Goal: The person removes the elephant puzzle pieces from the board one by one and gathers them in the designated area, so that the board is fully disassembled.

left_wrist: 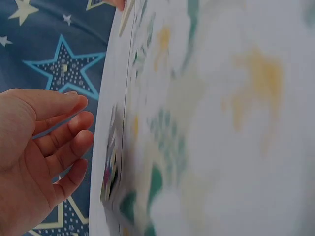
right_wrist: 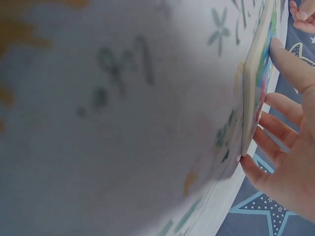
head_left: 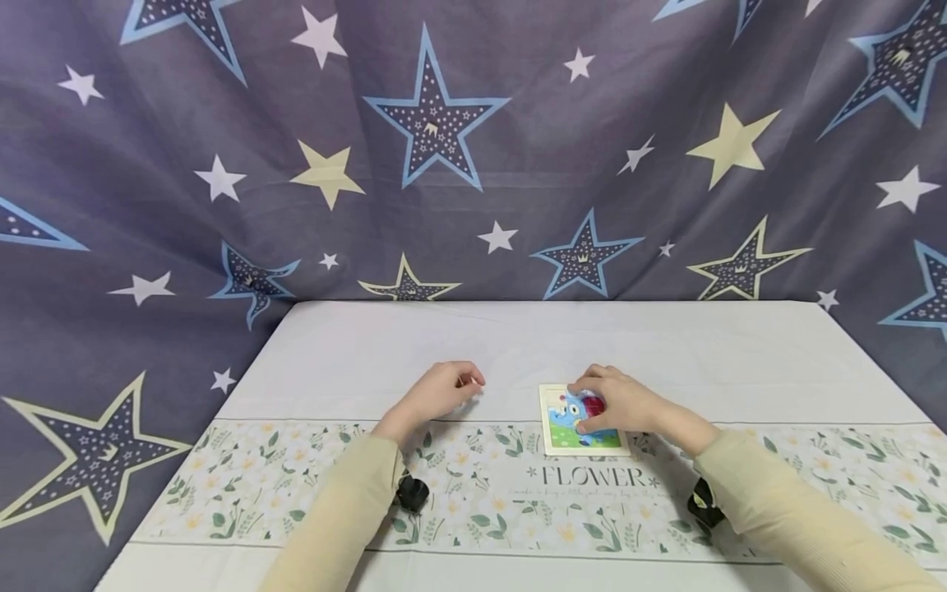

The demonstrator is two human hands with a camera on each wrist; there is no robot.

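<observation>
A square picture puzzle (head_left: 560, 438) with a pale frame lies on the table, showing a blue cartoon animal on green with a dark red patch. Over its right part is my right hand (head_left: 621, 401), thumb and fingertips spread on the picture and covering some of it. From the side, the right wrist view shows the thumb on the picture and the little finger at the corner of the puzzle's frame (right_wrist: 251, 93). To the left, my left hand (head_left: 444, 388) hovers with loosely bent fingers, holding nothing. Beyond it in the left wrist view lies a flat, colourful piece (left_wrist: 110, 167), hidden from the head view.
A white tablecloth (head_left: 370, 345) covers the table, with a floral band (head_left: 473, 526) lettered FLOWER across it. Behind the table hangs a dark curtain (head_left: 518, 181) with stars. Small black devices (head_left: 412, 495) sit at both wrists.
</observation>
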